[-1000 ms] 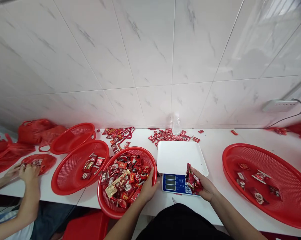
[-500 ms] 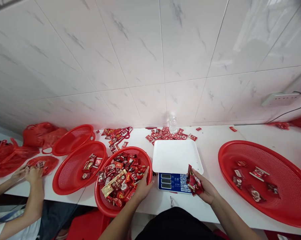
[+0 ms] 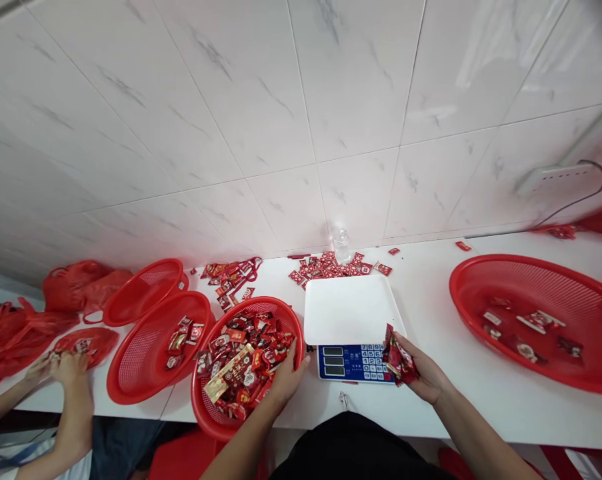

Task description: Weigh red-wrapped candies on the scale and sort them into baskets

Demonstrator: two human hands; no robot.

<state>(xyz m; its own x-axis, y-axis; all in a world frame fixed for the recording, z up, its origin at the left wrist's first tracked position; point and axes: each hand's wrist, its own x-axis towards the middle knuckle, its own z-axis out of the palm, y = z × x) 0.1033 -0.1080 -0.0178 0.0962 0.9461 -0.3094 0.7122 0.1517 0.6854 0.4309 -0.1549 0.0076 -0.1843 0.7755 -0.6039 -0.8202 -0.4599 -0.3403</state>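
My left hand (image 3: 287,377) grips the right rim of a red basket (image 3: 199,404), fingers inside the rim and thumb outside. Red-wrapped candies (image 3: 268,353) and a long gold-and-red packet (image 3: 229,371) fill this basket. In my right hand (image 3: 425,377) is a bunch of red-wrapped candies (image 3: 399,360), held over the right front corner of a digital scale (image 3: 353,355). The scale's white pan (image 3: 351,310) has no candies on it, and its blue keypad is partly hidden by the held candies.
A large red basket (image 3: 545,267) with a few packets stands at the right. Small red packets (image 3: 325,267) and a clear plastic bottle (image 3: 341,245) lie along the wall. More red baskets (image 3: 143,360) stand left, beside another person's hands (image 3: 68,367) at a red bag (image 3: 98,343).
The view has tilted a little. My right hand has shifted slightly right with the candies, while my left hand stays on the basket rim.
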